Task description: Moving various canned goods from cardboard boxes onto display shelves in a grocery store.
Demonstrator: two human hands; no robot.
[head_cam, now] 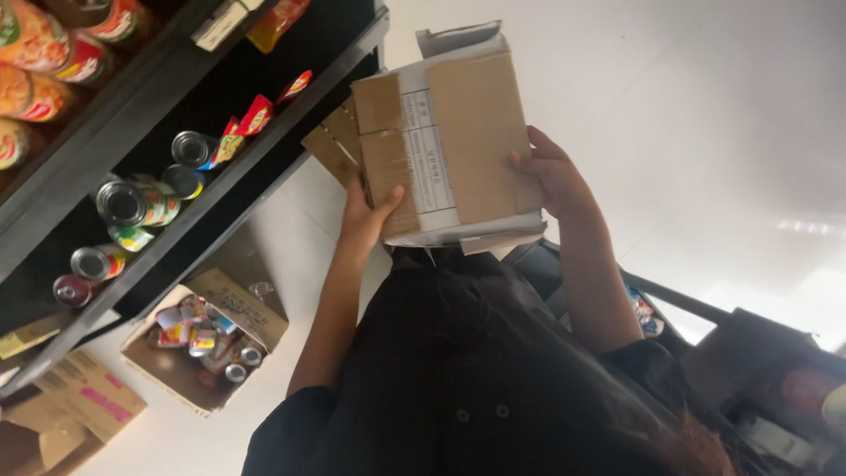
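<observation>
Here the box (pixel 449 141) sits mid-frame, clamped between the left hand (pixel 366 216) at 7 o'clock and the right hand (pixel 551 176) at 3. Stiff taped cardboard, probably light; the side edges suit gripping. Its long axis runs from 6 toward 12, open flap uppermost.

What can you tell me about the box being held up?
The box is brown cardboard, sealed with brown tape, with a white printed label strip across its face. Its far flap looks torn open. It is held tilted in the air beside the shelves, above a white floor. The left hand grips its lower corner and the right hand its side edge.
</observation>
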